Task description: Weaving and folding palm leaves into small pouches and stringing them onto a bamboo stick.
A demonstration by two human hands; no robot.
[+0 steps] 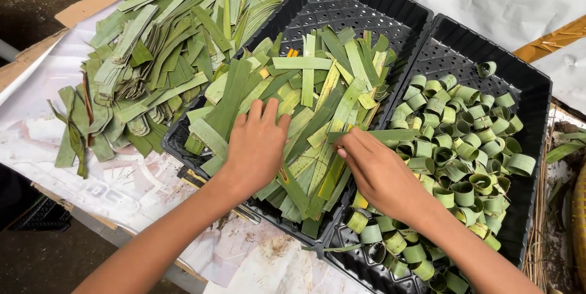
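Left hand [256, 144] lying flat and unclenched on cut leaf strips [317, 95] in black tray [342, 1], right hand [378, 175] pinching one strip, second tray [537, 92] of rolled leaf rings [464, 147] under its wrist

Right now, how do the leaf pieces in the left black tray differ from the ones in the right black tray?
The leaf strips in the left tray lie flat and straight, criss-crossed in a loose heap; the leaf rings in the right tray are curled into small loops. The strips are long, the rings short and compact. The left hand rests on the strips; the right hand pinches one strip at the divide. Both are green leaf in black perforated trays.
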